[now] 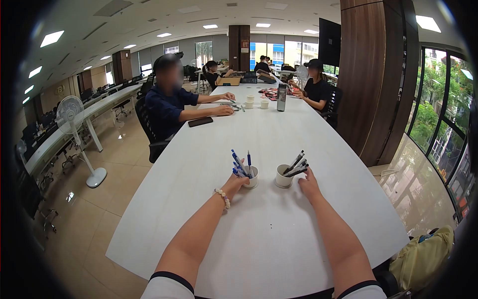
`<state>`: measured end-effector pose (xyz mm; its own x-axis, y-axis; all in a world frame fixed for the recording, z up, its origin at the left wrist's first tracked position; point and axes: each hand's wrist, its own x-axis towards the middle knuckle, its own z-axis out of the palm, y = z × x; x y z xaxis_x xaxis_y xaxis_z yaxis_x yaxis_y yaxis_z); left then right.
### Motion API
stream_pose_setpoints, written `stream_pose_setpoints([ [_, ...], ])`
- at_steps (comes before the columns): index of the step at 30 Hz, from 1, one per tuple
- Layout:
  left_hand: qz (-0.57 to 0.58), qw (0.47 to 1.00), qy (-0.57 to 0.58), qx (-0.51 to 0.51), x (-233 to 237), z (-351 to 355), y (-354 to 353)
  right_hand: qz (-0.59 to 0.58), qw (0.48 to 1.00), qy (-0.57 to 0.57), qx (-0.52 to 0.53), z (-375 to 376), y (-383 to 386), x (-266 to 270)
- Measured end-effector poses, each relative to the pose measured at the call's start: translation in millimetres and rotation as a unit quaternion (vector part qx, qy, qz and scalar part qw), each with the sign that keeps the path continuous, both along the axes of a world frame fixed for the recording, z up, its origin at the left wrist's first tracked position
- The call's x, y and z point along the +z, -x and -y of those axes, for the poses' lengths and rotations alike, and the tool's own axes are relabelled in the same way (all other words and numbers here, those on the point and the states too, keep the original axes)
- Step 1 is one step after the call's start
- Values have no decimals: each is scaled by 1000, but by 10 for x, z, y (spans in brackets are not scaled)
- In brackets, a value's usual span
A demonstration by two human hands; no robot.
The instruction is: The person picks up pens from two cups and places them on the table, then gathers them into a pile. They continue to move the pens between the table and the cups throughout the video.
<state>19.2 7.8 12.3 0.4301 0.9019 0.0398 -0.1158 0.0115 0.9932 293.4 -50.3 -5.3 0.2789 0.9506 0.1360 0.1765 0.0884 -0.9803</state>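
A white paper cup [252,182] holds several blue pens [238,160], plus one blue pen standing upright. My left hand [234,186], with a beaded bracelet at the wrist, is wrapped around this cup's left side. The thumb lies in front, and the other fingers are partly hidden behind the pens. To its right, a second white paper cup [282,180] contains several black pens [296,164] that lean right. Close beside that cup's right side is my right hand [309,185], thumb and fingers apart near the pen ends. Both cups stand upright on the white table [209,244].
Farther along the table are several small white cups [250,102], a dark bottle [282,97] and a black phone [200,122]. One person [167,107] sits left, another [317,89] right. A yellow bag [423,256] rests at the near right corner.
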Motion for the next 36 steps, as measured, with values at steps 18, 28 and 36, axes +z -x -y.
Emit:
stream_pose_setpoints([
  [18,-318,809,-425,253,-114,21,-352,-67,980,-160,-101,-464,548,-69],
  [28,8,933,-288,216,-108,-93,-211,-112,970,-211,-46,-485,542,-90],
  [36,32,980,-154,120,-123,-158,-60,-88,981,-169,-34,-447,559,-63],
])
